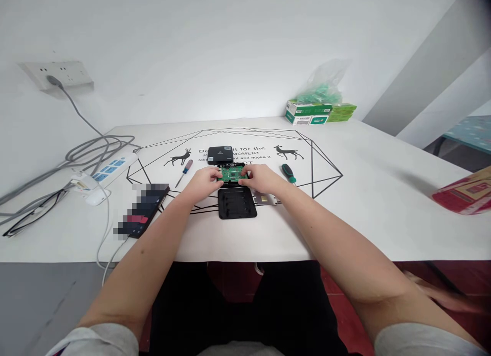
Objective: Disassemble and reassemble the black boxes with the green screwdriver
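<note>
Midway between left hand [207, 183] and right hand [261, 178] sits the board [231, 175], just far of the black cover [237, 203], long axis left to right; each hand, fingers half-curled, pinches its own end, equally near.

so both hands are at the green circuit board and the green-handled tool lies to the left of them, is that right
The side is wrong: the head view shows the green-handled tool lying to the right of the left hand and right hand, which are at the green circuit board.
</note>
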Available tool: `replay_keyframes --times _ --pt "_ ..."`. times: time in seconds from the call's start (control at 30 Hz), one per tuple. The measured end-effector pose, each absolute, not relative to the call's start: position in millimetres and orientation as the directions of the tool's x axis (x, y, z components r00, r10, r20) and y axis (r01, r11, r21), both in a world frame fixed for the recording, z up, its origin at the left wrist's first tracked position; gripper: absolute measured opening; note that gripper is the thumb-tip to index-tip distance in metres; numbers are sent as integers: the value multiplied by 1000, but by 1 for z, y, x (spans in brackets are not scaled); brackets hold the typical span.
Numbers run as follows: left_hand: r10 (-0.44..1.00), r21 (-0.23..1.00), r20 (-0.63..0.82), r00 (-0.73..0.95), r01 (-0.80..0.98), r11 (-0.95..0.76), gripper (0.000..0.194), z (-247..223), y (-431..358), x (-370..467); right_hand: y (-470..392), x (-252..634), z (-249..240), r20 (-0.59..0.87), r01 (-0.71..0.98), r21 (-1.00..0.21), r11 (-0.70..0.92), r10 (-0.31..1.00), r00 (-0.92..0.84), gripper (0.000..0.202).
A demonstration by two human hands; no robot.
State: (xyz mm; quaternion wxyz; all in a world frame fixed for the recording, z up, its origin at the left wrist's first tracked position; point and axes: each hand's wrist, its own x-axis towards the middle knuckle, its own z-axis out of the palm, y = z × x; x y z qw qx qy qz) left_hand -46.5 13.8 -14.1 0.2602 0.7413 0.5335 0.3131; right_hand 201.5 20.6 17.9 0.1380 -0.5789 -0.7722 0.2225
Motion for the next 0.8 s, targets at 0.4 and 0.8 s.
replay_keyframes --times 0.4,0.8 --pt "916 597 223 333 697 -398 23 -14 14 -51 21 201 19 -55 835 -503 224 956 -290 21" --pt "885 513 233 404 722 -464 29 -12 13 -52 23 203 17 -42 837 -464 291 936 -349 17"
